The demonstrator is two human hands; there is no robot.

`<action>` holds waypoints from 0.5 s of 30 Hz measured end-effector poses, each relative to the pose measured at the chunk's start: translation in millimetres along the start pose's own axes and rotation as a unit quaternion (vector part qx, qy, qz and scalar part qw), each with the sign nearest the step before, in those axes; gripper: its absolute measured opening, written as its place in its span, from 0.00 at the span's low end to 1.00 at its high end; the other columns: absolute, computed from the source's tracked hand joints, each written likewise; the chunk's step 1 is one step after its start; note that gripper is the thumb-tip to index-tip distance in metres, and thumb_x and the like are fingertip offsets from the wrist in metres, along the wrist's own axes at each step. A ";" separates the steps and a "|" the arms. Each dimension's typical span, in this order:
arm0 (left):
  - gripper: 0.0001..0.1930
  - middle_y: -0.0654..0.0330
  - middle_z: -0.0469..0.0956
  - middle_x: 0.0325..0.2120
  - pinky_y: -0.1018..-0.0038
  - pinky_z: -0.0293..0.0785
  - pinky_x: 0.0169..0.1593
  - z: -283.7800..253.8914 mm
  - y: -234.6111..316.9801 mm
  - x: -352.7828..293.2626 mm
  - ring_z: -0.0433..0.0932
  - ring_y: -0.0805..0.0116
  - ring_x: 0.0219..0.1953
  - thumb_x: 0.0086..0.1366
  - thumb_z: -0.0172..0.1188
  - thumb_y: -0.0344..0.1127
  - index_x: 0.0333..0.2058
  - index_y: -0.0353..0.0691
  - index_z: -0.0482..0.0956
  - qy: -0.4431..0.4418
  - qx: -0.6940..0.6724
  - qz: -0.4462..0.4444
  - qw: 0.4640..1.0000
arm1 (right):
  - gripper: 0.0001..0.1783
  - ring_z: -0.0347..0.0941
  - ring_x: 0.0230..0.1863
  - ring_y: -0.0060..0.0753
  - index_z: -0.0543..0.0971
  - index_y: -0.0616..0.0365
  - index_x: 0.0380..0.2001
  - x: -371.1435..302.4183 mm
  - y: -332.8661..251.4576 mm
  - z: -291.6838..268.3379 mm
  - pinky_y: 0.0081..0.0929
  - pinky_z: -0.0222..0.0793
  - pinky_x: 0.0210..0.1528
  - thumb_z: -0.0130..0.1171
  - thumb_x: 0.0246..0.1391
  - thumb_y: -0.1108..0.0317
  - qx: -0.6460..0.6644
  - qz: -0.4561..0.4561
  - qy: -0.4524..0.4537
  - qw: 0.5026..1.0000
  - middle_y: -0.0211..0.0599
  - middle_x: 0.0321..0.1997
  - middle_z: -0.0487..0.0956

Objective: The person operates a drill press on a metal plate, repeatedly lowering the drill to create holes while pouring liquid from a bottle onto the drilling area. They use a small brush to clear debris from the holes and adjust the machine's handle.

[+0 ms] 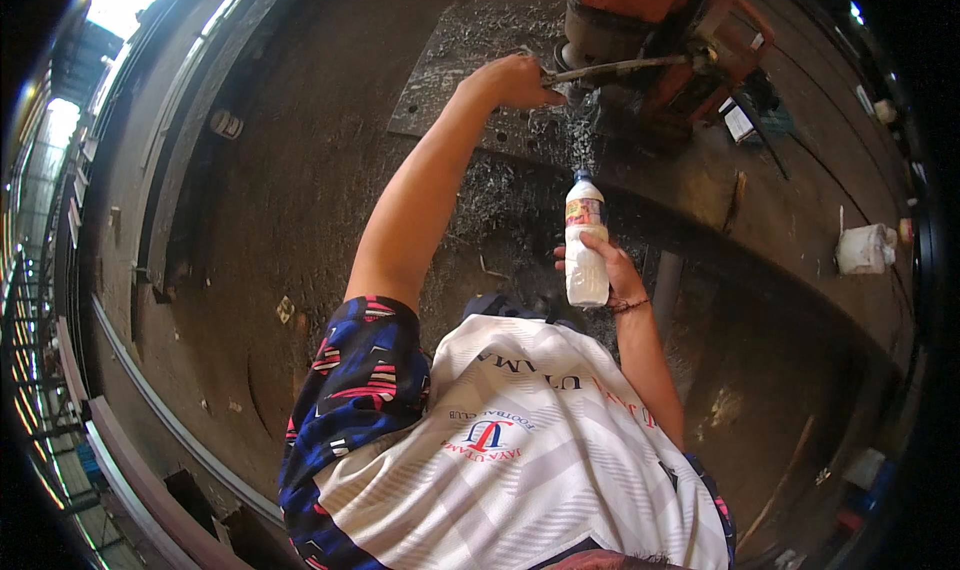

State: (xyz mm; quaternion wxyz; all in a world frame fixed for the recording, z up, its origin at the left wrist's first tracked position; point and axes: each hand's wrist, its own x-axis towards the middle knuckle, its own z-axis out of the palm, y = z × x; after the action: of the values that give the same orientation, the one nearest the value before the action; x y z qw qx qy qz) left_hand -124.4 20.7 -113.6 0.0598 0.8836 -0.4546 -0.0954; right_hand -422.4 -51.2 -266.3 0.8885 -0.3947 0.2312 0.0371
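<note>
My left hand [515,82] reaches far forward, its fingers wrapped round the end of a metal lever [630,68]. That lever joins an orange drilling machine [635,0], which stands over a dark steel plate [440,95] with several holes. In my right hand [615,267] is a clear plastic bottle [586,245] of milky white liquid, with a coloured label and a blue cap. The bottle's cap end points away from me, toward the machine's spindle. Between cap and spindle lie whitish streaks and specks; whether they are liquid or shavings I cannot tell.
A white plastic jerrycan [865,250] stands at the right. Dark cables [815,155] run along the floor near the machine. A small white tub [227,124] sits at the far left, beside long steel beams [185,440]. Shavings are scattered across the plate and floor.
</note>
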 end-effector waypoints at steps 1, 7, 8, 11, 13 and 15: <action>0.34 0.47 0.83 0.31 0.57 0.76 0.43 2.6 -1.3 2.5 0.82 0.50 0.38 0.56 0.60 0.68 0.35 0.36 0.84 0.018 -0.041 0.036 0.998 | 0.25 0.82 0.37 0.43 0.69 0.66 0.52 0.5 2.0 1.8 0.33 0.81 0.37 0.58 0.58 0.60 -0.002 0.006 0.008 1.000 0.54 0.42 0.81; 0.28 0.49 0.82 0.31 0.56 0.76 0.44 23.2 -2.5 10.6 0.81 0.48 0.39 0.59 0.57 0.63 0.42 0.44 0.83 0.111 -0.132 0.137 0.975 | 0.27 0.82 0.38 0.43 0.69 0.68 0.54 1.7 9.9 8.4 0.35 0.80 0.40 0.58 0.59 0.58 -0.008 0.003 0.055 0.998 0.54 0.43 0.81; 0.28 0.47 0.82 0.29 0.55 0.75 0.43 24.6 -2.8 8.5 0.81 0.46 0.38 0.61 0.56 0.62 0.42 0.42 0.83 0.132 -0.121 0.142 0.974 | 0.27 0.82 0.38 0.43 0.69 0.68 0.54 4.0 11.8 8.5 0.35 0.80 0.40 0.58 0.59 0.58 -0.030 -0.007 0.061 0.998 0.53 0.43 0.81; 0.27 0.46 0.81 0.28 0.53 0.75 0.42 32.0 0.4 12.1 0.80 0.44 0.36 0.62 0.55 0.62 0.39 0.42 0.83 0.171 -0.106 0.163 0.966 | 0.27 0.82 0.39 0.43 0.69 0.67 0.53 5.4 16.6 11.1 0.34 0.80 0.40 0.58 0.59 0.58 -0.050 -0.027 0.084 0.995 0.52 0.43 0.81; 0.27 0.47 0.81 0.28 0.53 0.75 0.41 32.3 7.4 17.9 0.80 0.44 0.36 0.62 0.55 0.62 0.39 0.42 0.83 0.158 -0.106 0.167 0.968 | 0.27 0.82 0.39 0.42 0.70 0.67 0.53 8.1 20.8 11.5 0.34 0.80 0.40 0.57 0.59 0.57 -0.038 -0.023 0.087 0.995 0.52 0.43 0.81; 0.26 0.49 0.82 0.28 0.54 0.76 0.42 37.7 9.8 24.7 0.81 0.45 0.36 0.61 0.56 0.63 0.39 0.44 0.84 0.157 -0.094 0.142 0.973 | 0.27 0.82 0.39 0.42 0.70 0.67 0.54 11.6 25.3 2.2 0.34 0.80 0.40 0.57 0.59 0.57 -0.009 -0.016 0.092 0.996 0.52 0.43 0.81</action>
State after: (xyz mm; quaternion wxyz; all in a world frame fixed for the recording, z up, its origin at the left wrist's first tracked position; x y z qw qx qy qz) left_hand -126.5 -5.9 -151.3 0.2267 0.8045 -0.5489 0.0118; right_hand -417.5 -33.6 -287.4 0.8602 -0.4084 0.3051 -0.0115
